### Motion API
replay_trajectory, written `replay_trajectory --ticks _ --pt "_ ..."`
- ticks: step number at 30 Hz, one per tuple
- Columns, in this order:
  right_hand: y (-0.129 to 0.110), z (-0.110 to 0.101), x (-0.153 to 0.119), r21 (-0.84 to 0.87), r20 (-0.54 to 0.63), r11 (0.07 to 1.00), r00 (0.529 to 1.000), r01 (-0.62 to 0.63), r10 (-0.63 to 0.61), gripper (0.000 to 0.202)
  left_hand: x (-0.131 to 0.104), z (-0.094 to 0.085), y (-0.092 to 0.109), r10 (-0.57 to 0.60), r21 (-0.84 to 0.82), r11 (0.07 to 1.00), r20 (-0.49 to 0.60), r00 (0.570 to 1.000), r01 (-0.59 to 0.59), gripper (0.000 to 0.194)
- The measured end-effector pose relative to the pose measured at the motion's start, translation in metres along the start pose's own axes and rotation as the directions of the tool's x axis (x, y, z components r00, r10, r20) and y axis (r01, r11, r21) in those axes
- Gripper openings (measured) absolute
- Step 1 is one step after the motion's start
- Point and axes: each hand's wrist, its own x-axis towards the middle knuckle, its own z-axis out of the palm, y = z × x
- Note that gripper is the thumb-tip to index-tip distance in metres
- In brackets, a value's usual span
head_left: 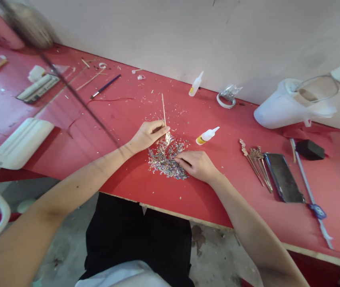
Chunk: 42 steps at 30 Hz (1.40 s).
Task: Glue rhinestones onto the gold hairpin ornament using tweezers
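White cloth shirt nearest. Left hand pinches thin gold-coloured metal stick over far side of glittery multicoloured chip pile; right hand pinched at pile, contents unclear. Looks midway: chips remain loose.

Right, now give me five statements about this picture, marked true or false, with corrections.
1. The left hand holds a thin gold-coloured stick. True.
2. The right hand is at the pile of small glittering multicoloured pieces. True.
3. Both white plastic bottles with yellow labels are left of that pile. False: both are right of it.
4. The slim blue-handled brush lies right of the black rectangular phone. False: it lies left.
5. The tabletop is green. False: it is red.
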Motion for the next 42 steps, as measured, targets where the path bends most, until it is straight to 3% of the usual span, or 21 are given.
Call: replay_trajectory --ticks 12,18,27,42 --pt "0.0019 -0.0001 0.0009 -0.012 -0.106 0.989 0.984 -0.145 0.143 0.029 -0.0008 0.0004 -0.0014 -0.003 -0.012 1.000 0.012 1.000 0.003 0.037" --pt "0.0008 -0.0027 -0.0006 0.051 -0.065 0.998 0.997 -0.038 0.041 0.026 -0.0011 0.0011 -0.0011 -0.008 -0.011 1.000 0.023 1.000 0.008 0.037" --pt "0.0052 0.0011 -0.0016 0.075 -0.243 0.993 0.964 -0.088 0.104 0.022 -0.0010 0.0009 0.0033 -0.006 0.015 1.000 0.018 1.000 0.006 0.036" --pt "0.0046 -0.0012 0.0010 0.141 -0.201 0.990 0.978 -0.031 0.059 0.013 -0.0014 0.0007 0.0048 -0.024 -0.004 1.000 0.012 1.000 0.024 0.036"
